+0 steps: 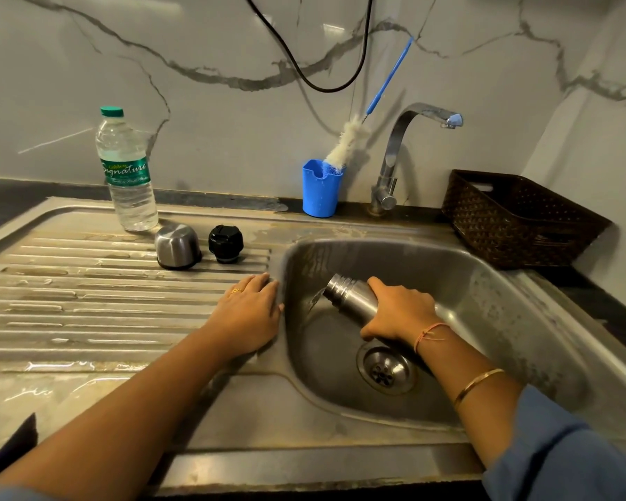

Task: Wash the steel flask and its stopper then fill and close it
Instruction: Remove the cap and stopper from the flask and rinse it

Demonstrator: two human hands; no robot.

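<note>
Wall: white marble with grey veins stands behind everything, and a black cable (335, 86) loops across it.
Desk: the dark desk (600, 301) carries a steel sink (485, 301) with a ribbed drainboard (87, 301) on its left.
Flask: the steel flask (347, 296) is tilted over the basin, mouth down and to the left, with water spilling out.
Right hand: my right hand (402, 309) is wrapped around the flask's body.
Left hand: my left hand (248, 314) lies flat on the drainboard edge with fingers straight, holding nothing.
Stopper: the black stopper (226, 243) sits on the drainboard, just beside the steel cup (177, 246), which is mouth down.
Behind: 1 water bottle (127, 171), a blue holder (320, 188) with a bottle brush (344, 146), the tap (405, 139) and a brown basket (514, 218).
</note>
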